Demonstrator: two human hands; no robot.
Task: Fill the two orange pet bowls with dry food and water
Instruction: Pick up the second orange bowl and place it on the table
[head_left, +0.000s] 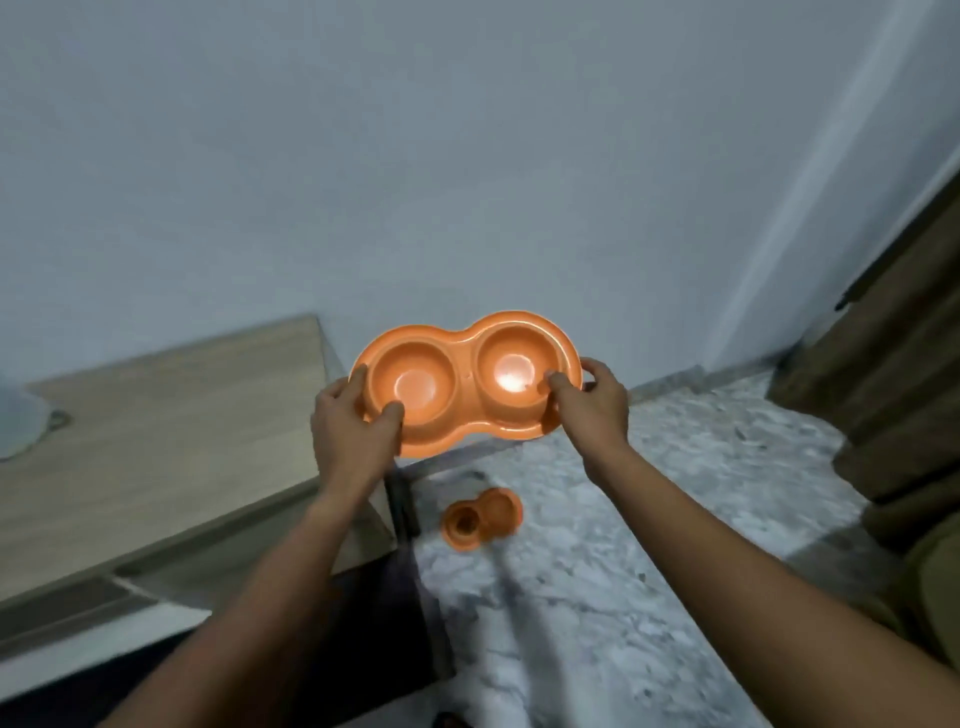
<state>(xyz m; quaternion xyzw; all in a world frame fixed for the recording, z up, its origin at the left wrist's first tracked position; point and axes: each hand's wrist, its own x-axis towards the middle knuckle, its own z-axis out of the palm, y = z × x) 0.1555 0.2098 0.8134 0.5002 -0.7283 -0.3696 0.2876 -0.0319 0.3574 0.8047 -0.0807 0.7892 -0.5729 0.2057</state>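
Observation:
An orange double pet bowl (467, 382) is held up in the air in front of me, tilted a little, both cups dry and without food. My left hand (356, 421) grips its left end, thumb inside the left cup. My right hand (589, 397) grips its right end, thumb over the rim of the right cup. A second orange double bowl (480, 517) lies on the marble floor below, blurred; its left cup looks dark inside.
A light wooden tabletop (156, 431) stands at the left against the pale wall, with a white object (21, 421) at its far left edge. Grey marble floor (649, 545) fills the lower right. Brown curtain or furniture (893, 405) rises at the right.

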